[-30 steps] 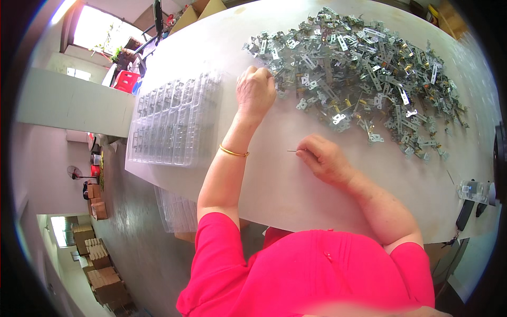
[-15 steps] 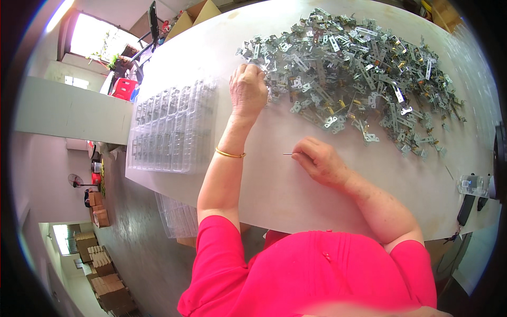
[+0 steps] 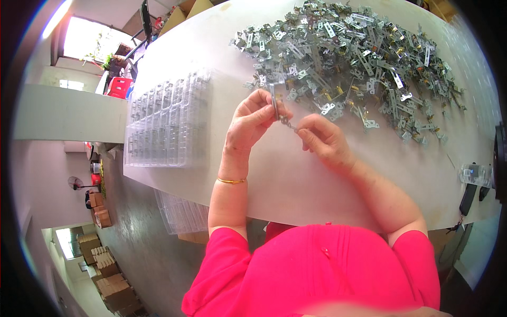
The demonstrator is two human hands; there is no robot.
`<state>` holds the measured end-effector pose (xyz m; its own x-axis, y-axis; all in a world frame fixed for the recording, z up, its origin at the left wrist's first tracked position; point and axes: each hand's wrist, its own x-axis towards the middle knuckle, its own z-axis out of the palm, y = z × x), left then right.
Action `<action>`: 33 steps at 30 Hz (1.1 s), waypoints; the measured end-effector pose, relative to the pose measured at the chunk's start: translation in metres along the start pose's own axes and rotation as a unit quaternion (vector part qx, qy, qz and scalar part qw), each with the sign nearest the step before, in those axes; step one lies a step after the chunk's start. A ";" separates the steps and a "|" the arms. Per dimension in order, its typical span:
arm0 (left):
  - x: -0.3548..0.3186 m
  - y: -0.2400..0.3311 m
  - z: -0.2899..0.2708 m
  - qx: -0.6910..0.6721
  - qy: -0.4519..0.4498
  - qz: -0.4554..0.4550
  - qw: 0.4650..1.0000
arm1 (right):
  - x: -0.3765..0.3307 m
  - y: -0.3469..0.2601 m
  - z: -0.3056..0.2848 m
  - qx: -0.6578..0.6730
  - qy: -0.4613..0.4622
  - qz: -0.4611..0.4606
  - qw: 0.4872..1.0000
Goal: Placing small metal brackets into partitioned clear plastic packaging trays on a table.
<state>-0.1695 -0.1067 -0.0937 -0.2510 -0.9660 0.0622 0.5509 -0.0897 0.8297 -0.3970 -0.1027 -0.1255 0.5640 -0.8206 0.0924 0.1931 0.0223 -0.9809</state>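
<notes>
My left hand (image 3: 252, 119) is closed on a small metal bracket (image 3: 274, 100), held upright above the table between thumb and fingers. Close by on its right, my right hand (image 3: 325, 138) pinches a thin metal pin (image 3: 292, 127). The pin's far end meets the lower end of the bracket; whether it sits inside a hole is too small to tell. Beyond both hands spreads a large heap of similar metal brackets (image 3: 364, 63), silver with some brass-coloured parts.
Clear plastic compartment trays (image 3: 169, 124) filled with metal parts stand at the table's left. More clear trays (image 3: 182, 214) are below the edge. A clear plastic bottle (image 3: 472, 173) lies at the right, near a black strap-like object (image 3: 467, 199). The white table (image 3: 317, 203) reaches my body.
My left hand has come back from the heap's left edge with a bracket. My right hand has moved slightly up, bringing the pin to the bracket.
</notes>
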 end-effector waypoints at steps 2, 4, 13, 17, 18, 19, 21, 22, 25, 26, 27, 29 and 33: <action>-0.005 -0.005 0.002 -0.023 -0.042 -0.015 0.999 | 0.000 -0.002 0.000 0.047 0.028 -0.069 0.996; -0.012 -0.005 0.002 0.015 -0.027 -0.045 0.998 | 0.000 -0.002 -0.001 0.066 0.041 -0.063 0.995; -0.020 -0.008 0.007 0.164 -0.005 -0.138 0.977 | -0.001 0.000 0.001 0.090 0.085 -0.091 0.988; -0.022 -0.004 0.008 0.139 -0.038 -0.159 0.977 | -0.002 -0.001 -0.001 0.059 0.083 -0.090 0.991; -0.024 -0.004 0.007 0.134 -0.048 -0.158 0.977 | -0.002 -0.001 0.001 0.016 0.086 -0.109 0.990; -0.024 -0.004 0.005 0.132 -0.046 -0.159 0.977 | -0.002 -0.002 0.002 -0.026 0.089 -0.128 0.988; -0.024 -0.005 0.002 0.150 -0.058 -0.165 0.973 | -0.003 -0.003 0.003 -0.046 0.091 -0.119 0.988; -0.025 -0.004 0.002 0.148 -0.056 -0.166 0.973 | -0.003 -0.003 0.003 -0.065 0.094 -0.113 0.987; -0.023 -0.001 0.007 0.176 -0.051 -0.179 0.967 | -0.002 -0.004 0.003 -0.068 0.109 -0.098 0.987; -0.024 0.000 0.010 0.191 -0.030 -0.180 0.965 | -0.002 -0.003 0.004 -0.070 0.109 -0.096 0.987; -0.024 0.001 0.012 0.205 -0.009 -0.180 0.962 | -0.002 -0.003 0.004 -0.072 0.113 -0.098 0.986; -0.024 0.000 0.015 0.219 0.011 -0.166 0.961 | -0.001 -0.002 0.005 -0.076 0.115 -0.099 0.985; -0.022 -0.008 0.021 0.314 0.035 -0.111 0.942 | -0.001 -0.002 0.006 -0.074 0.121 -0.085 0.986</action>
<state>-0.1848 -0.0801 -0.0900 -0.2401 -0.9557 -0.1703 -0.0938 -0.1518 0.9840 -0.3930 -0.0986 -0.1228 0.3226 -0.9178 0.2315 0.1388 -0.1960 -0.9707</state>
